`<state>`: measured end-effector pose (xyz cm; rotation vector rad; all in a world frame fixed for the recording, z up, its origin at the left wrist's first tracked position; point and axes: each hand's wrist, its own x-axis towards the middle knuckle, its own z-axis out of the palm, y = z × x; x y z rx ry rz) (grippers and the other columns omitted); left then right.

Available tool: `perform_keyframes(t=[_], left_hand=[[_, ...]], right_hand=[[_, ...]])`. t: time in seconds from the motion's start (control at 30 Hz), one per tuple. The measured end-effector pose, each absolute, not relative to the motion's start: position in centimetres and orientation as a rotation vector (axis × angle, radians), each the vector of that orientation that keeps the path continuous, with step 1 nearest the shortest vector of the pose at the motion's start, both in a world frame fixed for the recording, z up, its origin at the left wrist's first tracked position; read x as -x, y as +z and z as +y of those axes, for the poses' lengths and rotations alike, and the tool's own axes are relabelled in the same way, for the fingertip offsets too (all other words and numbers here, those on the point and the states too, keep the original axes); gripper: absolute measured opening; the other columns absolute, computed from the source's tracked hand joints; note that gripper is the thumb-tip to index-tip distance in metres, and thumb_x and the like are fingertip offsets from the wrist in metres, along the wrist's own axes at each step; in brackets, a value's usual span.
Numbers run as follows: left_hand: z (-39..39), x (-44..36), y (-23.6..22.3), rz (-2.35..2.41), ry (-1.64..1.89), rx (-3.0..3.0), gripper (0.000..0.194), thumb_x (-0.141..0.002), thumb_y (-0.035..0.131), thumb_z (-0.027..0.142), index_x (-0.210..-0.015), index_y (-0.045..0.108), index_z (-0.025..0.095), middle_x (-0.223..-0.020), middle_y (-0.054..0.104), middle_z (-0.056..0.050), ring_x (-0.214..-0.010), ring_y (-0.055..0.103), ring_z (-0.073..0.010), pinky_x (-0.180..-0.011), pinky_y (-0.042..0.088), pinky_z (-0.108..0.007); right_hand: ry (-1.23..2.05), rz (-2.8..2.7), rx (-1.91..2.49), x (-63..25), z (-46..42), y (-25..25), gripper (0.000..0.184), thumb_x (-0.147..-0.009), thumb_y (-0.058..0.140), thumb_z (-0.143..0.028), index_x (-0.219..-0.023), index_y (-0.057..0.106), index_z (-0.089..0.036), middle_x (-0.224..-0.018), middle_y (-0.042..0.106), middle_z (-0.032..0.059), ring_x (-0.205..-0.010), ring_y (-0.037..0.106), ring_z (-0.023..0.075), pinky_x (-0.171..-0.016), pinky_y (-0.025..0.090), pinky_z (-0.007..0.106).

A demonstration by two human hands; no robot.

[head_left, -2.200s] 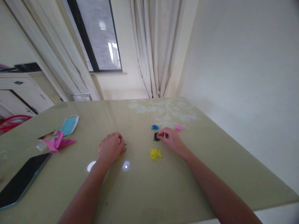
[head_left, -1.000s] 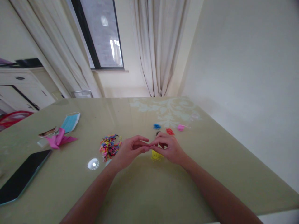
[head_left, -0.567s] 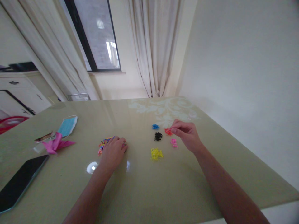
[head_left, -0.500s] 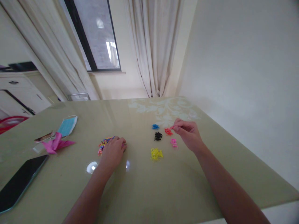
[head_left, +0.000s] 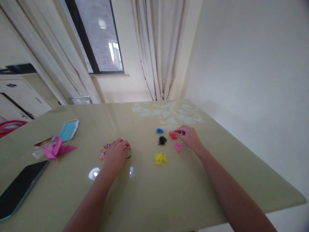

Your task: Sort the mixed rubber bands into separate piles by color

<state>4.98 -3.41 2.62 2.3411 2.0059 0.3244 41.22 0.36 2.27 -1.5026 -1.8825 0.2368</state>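
Small coloured rubber bands lie on the table in heaps. My left hand point(head_left: 116, 153) rests over the mixed multicoloured heap point(head_left: 104, 150) with its fingers curled down, hiding most of it; whatever is between the fingertips is hidden. A few dark bands show past its fingers. My right hand point(head_left: 188, 137) pinches at the right edge of the red rubber bands point(head_left: 173, 135), thumb and forefinger together on a red one. Nearby lie separate heaps of blue bands point(head_left: 159, 130), black bands point(head_left: 162, 140), pink bands point(head_left: 178, 148) and yellow bands point(head_left: 160, 159).
On the left side of the glossy table point(head_left: 145, 199) lie a phone point(head_left: 21, 187), a pink folded paper shape point(head_left: 57, 149), a blue face mask point(head_left: 68, 130) and a small card point(head_left: 44, 141). A white wall point(head_left: 253, 80) runs along the right; curtains point(head_left: 159, 48) hang behind.
My right hand carried a red band from where both hands met over to the red heap, and has since lowered slightly leftward onto it. My left hand returned to the mixed heap.
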Motion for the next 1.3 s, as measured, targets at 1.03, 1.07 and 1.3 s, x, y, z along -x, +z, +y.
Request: perform_keyframes(t=[1.03, 1.07, 1.3], left_hand=[[-4.0, -5.4, 2.7, 2.041, 0.373, -2.31, 0.025, -0.095, 0.058, 0.028, -0.108, 0.078, 0.018, -0.113, 0.076, -0.014, -0.111, 0.067, -0.0355, -0.099, 0.049, -0.05], [-3.9, -5.1, 2.7, 2.091, 0.262, -2.329, 0.026, -0.096, 0.057, 0.027, -0.109, 0.078, 0.018, -0.114, 0.075, -0.014, -0.114, 0.066, -0.0366, -0.099, 0.048, -0.05], [-3.5, -5.2, 2.6, 2.053, 0.111, -2.327, 0.025, -0.1, 0.051, 0.024, -0.099, 0.075, 0.019, -0.105, 0.076, -0.01, -0.105, 0.07, -0.0301, -0.092, 0.048, -0.039]], right_hand=[[1.159, -1.588, 0.647, -35.5, -5.8, 7.0, 0.034, -0.093, 0.076, -0.05, -0.078, 0.083, -0.019, -0.057, 0.061, -0.0005, -0.049, 0.041, 0.0095, -0.047, 0.03, 0.026], [1.171, -1.569, 0.625, -35.8, -5.7, 7.0, 0.035, -0.092, 0.076, -0.05, -0.078, 0.083, -0.019, -0.055, 0.06, -0.0008, -0.048, 0.04, 0.0095, -0.047, 0.028, 0.026], [1.197, -1.536, 0.595, -36.4, -5.4, 6.2, 0.035, -0.091, 0.077, -0.051, -0.077, 0.083, -0.02, -0.056, 0.057, -0.0003, -0.05, 0.042, 0.011, -0.048, 0.029, 0.027]])
